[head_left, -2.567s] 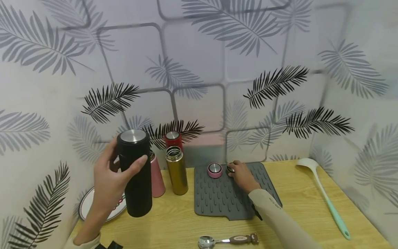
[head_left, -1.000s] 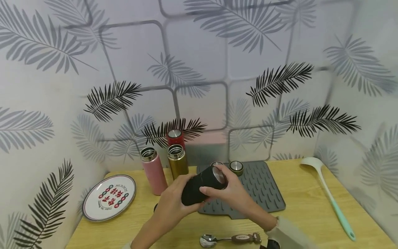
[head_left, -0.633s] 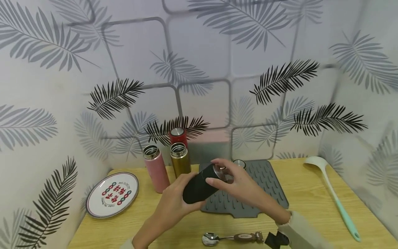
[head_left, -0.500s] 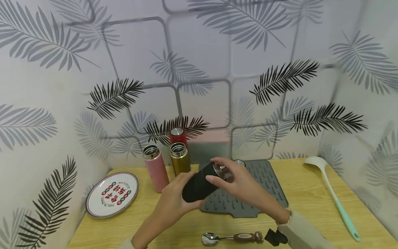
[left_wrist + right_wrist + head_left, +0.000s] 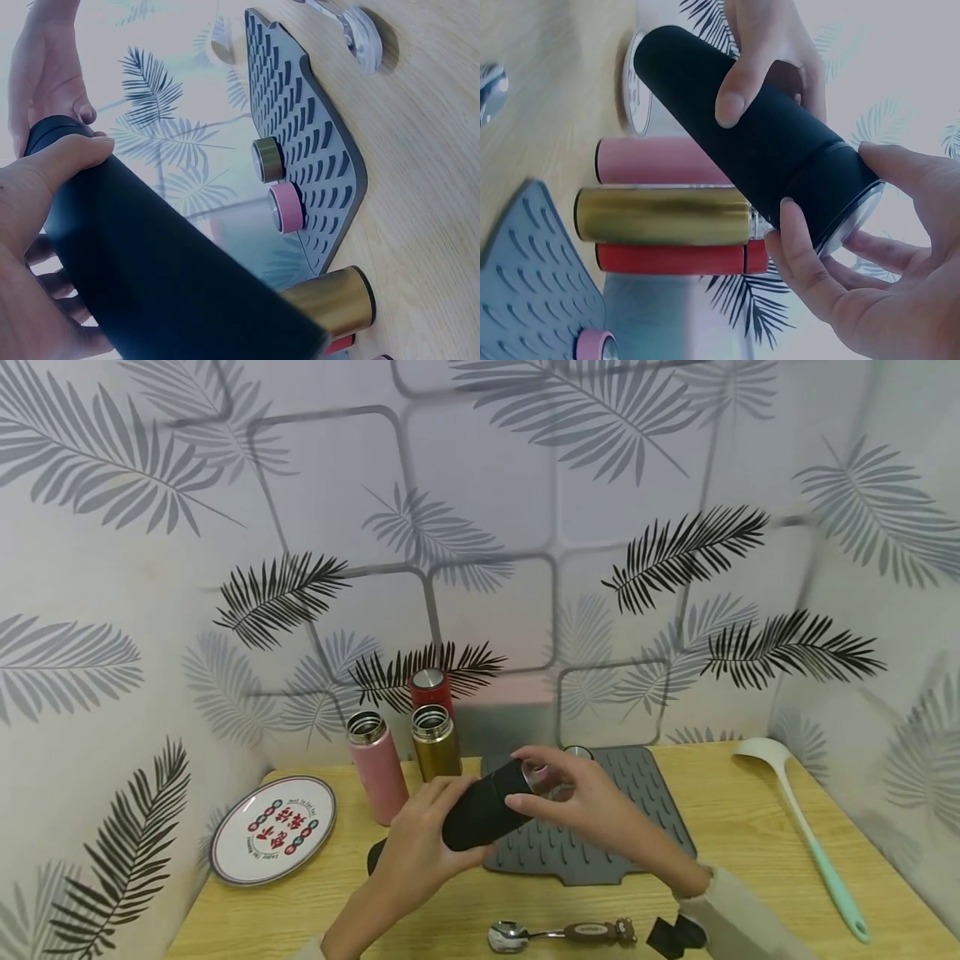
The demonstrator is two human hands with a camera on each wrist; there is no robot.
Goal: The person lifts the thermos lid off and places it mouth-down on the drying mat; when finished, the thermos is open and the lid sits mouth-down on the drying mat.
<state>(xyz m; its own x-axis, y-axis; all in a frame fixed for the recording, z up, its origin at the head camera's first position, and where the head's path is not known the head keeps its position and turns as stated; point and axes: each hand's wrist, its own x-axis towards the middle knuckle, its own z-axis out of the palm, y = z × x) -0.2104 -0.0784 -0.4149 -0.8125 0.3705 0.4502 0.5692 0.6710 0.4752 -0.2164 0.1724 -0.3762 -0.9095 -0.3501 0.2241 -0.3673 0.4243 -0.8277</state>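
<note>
Black flask [image 5: 480, 814] held aslant in two hands above the table [image 5: 435, 927].
In the head view its long axis runs from eight o'clock, the base, to two o'clock, the cap [image 5: 832, 189], whose steel end faces the right palm. The left hand [image 5: 427, 847] wraps the body between thumb and curled fingers, base jutting past it; the right hand [image 5: 588, 797] has thumb and fingertips spread to the cap's width, gripping it. Pink bottle [image 5: 380, 781] at ten o'clock from the flask, gold bottle [image 5: 437, 752] at eleven.
</note>
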